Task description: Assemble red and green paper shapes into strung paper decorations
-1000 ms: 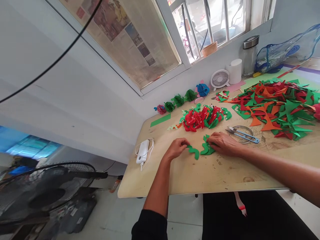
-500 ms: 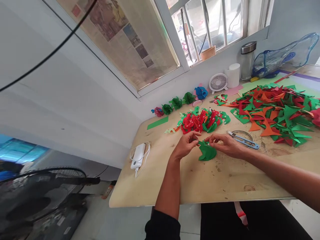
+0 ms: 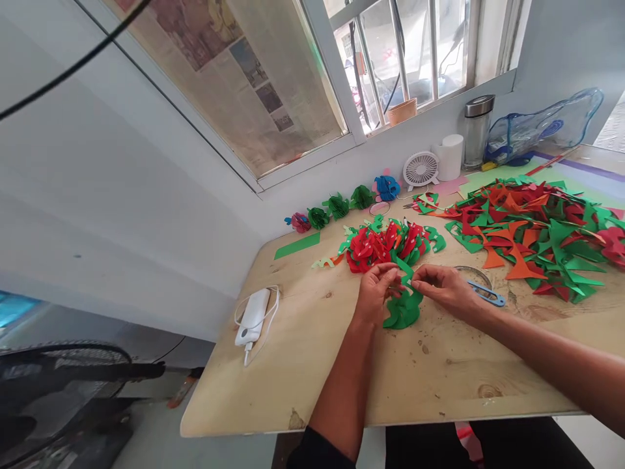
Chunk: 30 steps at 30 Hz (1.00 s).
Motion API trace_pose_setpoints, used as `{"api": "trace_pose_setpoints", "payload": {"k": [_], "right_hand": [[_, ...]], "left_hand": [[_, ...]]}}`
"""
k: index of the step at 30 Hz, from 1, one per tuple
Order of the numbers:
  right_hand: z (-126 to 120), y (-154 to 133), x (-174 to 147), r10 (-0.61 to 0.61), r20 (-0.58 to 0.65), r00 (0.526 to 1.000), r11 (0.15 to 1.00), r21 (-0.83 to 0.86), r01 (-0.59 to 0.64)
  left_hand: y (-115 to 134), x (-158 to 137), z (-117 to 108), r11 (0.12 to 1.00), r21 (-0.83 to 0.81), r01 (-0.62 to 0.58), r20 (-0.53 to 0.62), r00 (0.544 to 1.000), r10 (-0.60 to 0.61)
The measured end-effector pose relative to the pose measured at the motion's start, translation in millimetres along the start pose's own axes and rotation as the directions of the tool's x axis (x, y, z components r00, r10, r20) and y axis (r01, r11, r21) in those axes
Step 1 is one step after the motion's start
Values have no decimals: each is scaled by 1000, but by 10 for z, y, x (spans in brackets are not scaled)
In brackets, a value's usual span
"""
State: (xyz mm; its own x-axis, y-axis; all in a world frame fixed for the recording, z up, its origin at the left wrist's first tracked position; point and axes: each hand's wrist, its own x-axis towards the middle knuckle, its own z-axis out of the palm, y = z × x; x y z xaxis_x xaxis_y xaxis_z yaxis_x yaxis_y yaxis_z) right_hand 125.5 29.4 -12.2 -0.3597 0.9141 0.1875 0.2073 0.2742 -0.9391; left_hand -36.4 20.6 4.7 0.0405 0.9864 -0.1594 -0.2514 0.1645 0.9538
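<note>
Green paper cut-outs (image 3: 403, 311), layered and curved, hang or lie between my hands just above the wooden table. My left hand (image 3: 377, 291) is closed in a pinch on a green paper piece (image 3: 403, 267) that sticks up between the hands. From the other side my right hand (image 3: 443, 290) pinches the edge of the green paper near a small white spot; its fingertips partly hide the contact. Just beyond the hands sits a heap of red and green paper petals (image 3: 378, 244) with small white patches. A blue utility knife (image 3: 487, 294) lies by my right hand, partly covered by it.
A large pile of red, orange and green paper scraps (image 3: 532, 228) spreads over the right side. A white power bank (image 3: 252, 317) with a cable lies left. Along the wall stand finished paper balls (image 3: 338, 206), a small fan (image 3: 420, 170) and a glass bottle (image 3: 477, 133).
A green paper piece now stands up between my hands, above the layered green cut-outs. My left hand has moved slightly right and down in the picture. The camera view has shifted a little.
</note>
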Motion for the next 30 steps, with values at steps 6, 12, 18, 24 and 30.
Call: {"api": "trace_pose_setpoints", "payload": {"k": [6, 12, 18, 24, 30], "right_hand": [[27, -48, -20, -2, -13, 1000, 998, -55, 2], [67, -121, -56, -30, 14, 999, 989, -142, 31], [8, -135, -50, -10, -32, 999, 989, -145, 5], [-92, -140, -22, 3, -134, 991, 998, -60, -12], [-124, -98, -15, -9, -107, 994, 1000, -30, 6]], "left_hand": [[-29, -17, 75, 999, -40, -5, -80, 997, 2], [-40, -20, 91, 999, -42, -30, -154, 988, 24], [26, -55, 104, 989, -119, -93, -170, 983, 72], [55, -117, 148, 994, -81, -76, -89, 994, 68], [23, -128, 159, 998, 10, -59, -20, 998, 59]]}}
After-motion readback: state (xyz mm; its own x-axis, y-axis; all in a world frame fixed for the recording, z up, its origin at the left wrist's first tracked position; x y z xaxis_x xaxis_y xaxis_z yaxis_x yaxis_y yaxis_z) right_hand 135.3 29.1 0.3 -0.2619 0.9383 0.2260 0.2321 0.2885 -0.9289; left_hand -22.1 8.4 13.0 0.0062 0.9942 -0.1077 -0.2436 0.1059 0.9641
